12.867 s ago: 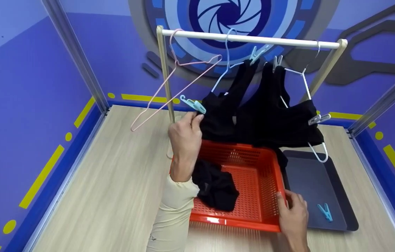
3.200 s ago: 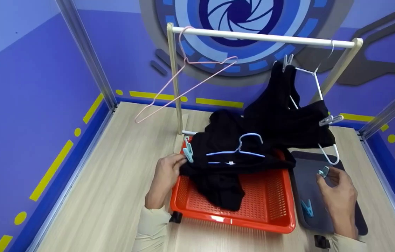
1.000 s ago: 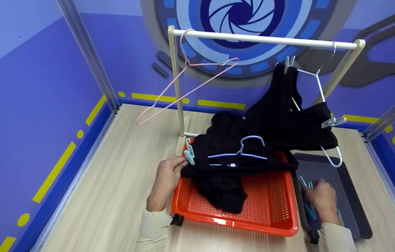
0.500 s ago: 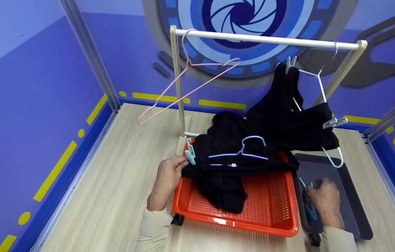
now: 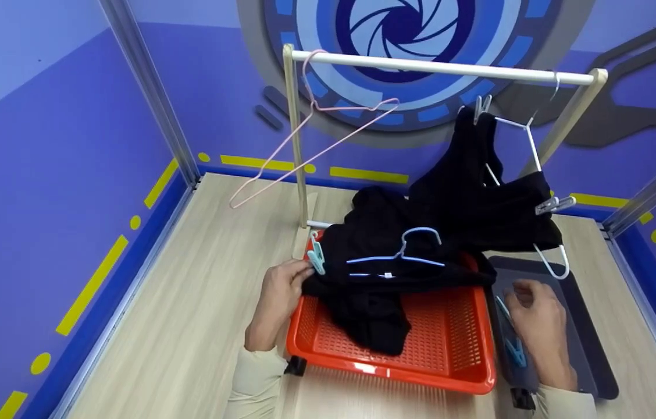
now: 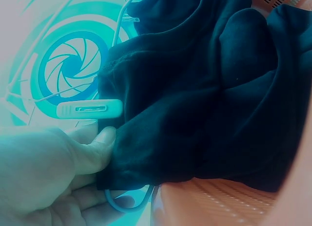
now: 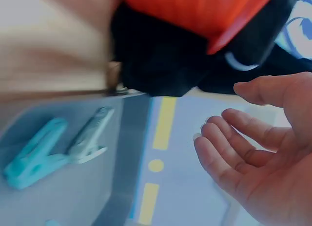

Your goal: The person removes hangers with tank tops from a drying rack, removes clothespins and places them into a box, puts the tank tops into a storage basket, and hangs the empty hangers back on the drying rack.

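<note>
A black tank top (image 5: 363, 244) on a blue hanger (image 5: 400, 255) lies across the back of the red basket (image 5: 392, 373). My left hand (image 5: 277, 294) pinches its left edge, thumb on the cloth, just beside a light-blue clothespin (image 5: 316, 259) clipped there. In the left wrist view this clothespin (image 6: 90, 109) sits right above my thumb. My right hand (image 5: 539, 320) is over the grey tray (image 5: 592, 349), fingers loosely bent and holding nothing. Two clothespins lie side by side in the tray: one bright blue (image 7: 34, 155), one paler (image 7: 90, 138). Another blue tip shows at that view's lower edge.
Behind the basket stands a rack with a white rail (image 5: 450, 67). A bare pink hanger (image 5: 305, 145) hangs at its left. Another black top (image 5: 467, 192) hangs at the right on a white hanger (image 5: 531, 148) with grey clothespins. More black cloth (image 5: 374, 326) lies in the basket.
The blue hanger with its top came off the rail onto the basket. My right hand, which held a clothespin, laid it in the tray and has lifted slightly off it. My left hand stays put.
</note>
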`<action>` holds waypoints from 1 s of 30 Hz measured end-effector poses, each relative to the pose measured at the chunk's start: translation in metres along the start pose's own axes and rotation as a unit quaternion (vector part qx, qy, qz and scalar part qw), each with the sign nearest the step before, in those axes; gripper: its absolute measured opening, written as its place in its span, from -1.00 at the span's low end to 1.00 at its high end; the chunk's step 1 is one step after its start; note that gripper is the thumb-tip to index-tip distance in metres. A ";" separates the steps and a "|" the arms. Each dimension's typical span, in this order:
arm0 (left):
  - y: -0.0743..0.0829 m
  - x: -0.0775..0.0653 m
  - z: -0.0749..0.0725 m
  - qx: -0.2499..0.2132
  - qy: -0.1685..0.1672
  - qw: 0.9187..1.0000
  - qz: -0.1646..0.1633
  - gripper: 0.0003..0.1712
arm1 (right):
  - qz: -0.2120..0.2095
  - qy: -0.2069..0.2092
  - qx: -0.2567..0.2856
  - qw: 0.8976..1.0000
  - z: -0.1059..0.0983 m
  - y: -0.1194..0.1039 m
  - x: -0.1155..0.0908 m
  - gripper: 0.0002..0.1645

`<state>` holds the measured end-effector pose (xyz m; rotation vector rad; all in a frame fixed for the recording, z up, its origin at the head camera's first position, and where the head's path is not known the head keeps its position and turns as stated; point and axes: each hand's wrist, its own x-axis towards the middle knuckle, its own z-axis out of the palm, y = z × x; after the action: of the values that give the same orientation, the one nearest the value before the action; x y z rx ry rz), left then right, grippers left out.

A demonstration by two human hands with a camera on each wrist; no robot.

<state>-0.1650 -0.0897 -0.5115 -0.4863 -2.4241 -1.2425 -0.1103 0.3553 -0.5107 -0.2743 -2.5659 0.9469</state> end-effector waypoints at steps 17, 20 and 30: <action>0.000 0.000 0.001 -0.001 0.010 1.000 0.003 -0.91 | -0.248 0.058 0.055 0.966 0.020 -0.066 -0.019 -0.76; 0.001 0.002 0.002 0.002 0.012 1.000 0.006 -0.92 | -0.277 0.042 0.067 0.958 0.029 -0.078 -0.020 -0.72; 0.001 0.000 0.003 0.000 0.011 1.000 0.000 -0.89 | -0.317 -0.012 0.113 0.942 0.052 -0.108 -0.038 -0.64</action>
<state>-0.1649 -0.0870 -0.5122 -0.4695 -2.4065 -1.2421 -0.1031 0.2316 -0.4868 0.5980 -2.2859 0.9624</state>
